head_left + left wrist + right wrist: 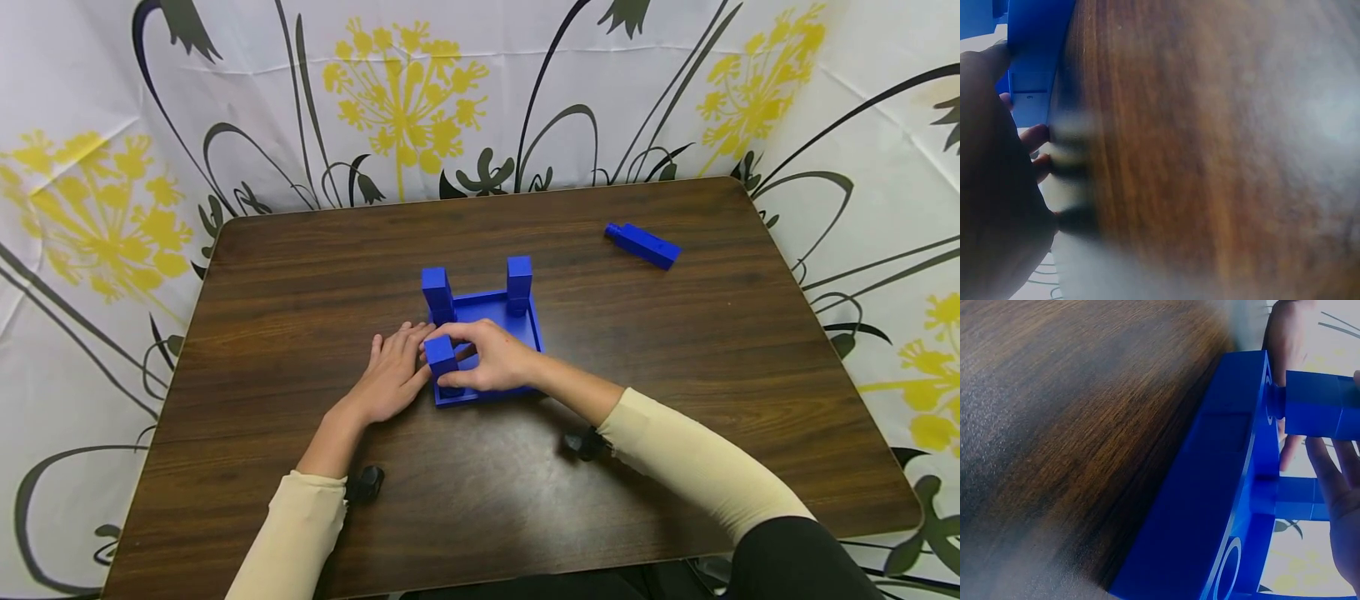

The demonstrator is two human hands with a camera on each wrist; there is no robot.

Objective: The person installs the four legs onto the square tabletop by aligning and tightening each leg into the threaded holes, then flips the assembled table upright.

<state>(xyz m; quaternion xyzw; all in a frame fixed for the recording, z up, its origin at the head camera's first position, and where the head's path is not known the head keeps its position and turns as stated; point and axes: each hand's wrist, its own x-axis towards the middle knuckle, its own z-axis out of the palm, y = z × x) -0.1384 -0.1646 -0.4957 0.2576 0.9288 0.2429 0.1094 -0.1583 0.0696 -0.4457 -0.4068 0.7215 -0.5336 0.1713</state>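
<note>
A square blue tray-like base [480, 310] with a raised rim lies on the table. My right hand [495, 358] grips a square blue leg [441, 354] between thumb and fingers, upright over the base's near-left corner. In the right wrist view, the narrow round end of this leg [1316, 403] sits at a corner hole, with a short neck showing below the block. Along the base's left side lies my left hand [390, 379], fingers extended and touching the edge. Two similar blue legs, one far left [437, 292] and one far right [519, 279], stand upright in the far corners.
A loose blue leg [645, 246] with a threaded end lies at the back right of the brown wooden table [675, 375]. In the right wrist view, a round hole [1229, 569] shows at the base's near-right corner. A flower-patterned curtain [480, 100] hangs behind the table.
</note>
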